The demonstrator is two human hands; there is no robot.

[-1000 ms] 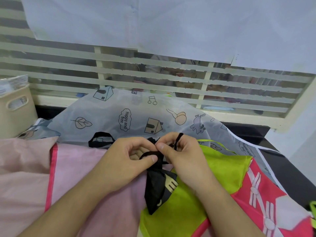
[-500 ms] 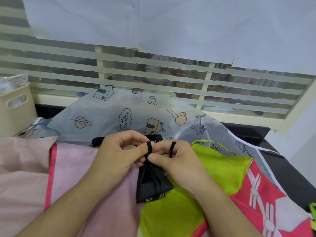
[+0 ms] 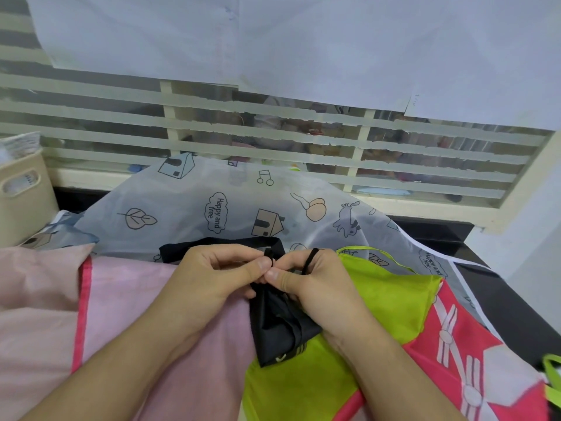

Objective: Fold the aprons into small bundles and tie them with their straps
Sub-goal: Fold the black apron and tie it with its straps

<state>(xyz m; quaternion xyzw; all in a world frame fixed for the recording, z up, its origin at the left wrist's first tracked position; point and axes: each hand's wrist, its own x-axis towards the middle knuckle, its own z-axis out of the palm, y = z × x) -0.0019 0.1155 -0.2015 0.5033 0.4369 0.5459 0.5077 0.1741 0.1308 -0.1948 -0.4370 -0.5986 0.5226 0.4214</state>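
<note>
A black apron folded into a small bundle (image 3: 279, 326) hangs between my hands above the other aprons. My left hand (image 3: 212, 278) pinches a black strap (image 3: 268, 256) at the top of the bundle between thumb and fingers. My right hand (image 3: 315, 284) holds the bundle's upper right side, with a thin loop of strap over its index finger. A wider length of black strap (image 3: 218, 246) runs to the left behind my left hand.
Spread under the hands are a pink apron (image 3: 127, 314), a lime green apron (image 3: 358, 299), a red-pink patterned apron (image 3: 473, 360) and a translucent printed apron (image 3: 230, 214). A beige basket (image 3: 21, 189) stands at the left. A slatted window lies behind the black table edge (image 3: 516, 299).
The bundle has dropped lower and hangs more compact. The wide strap has been drawn out straight to the left, and my hands have come closer together at the top.
</note>
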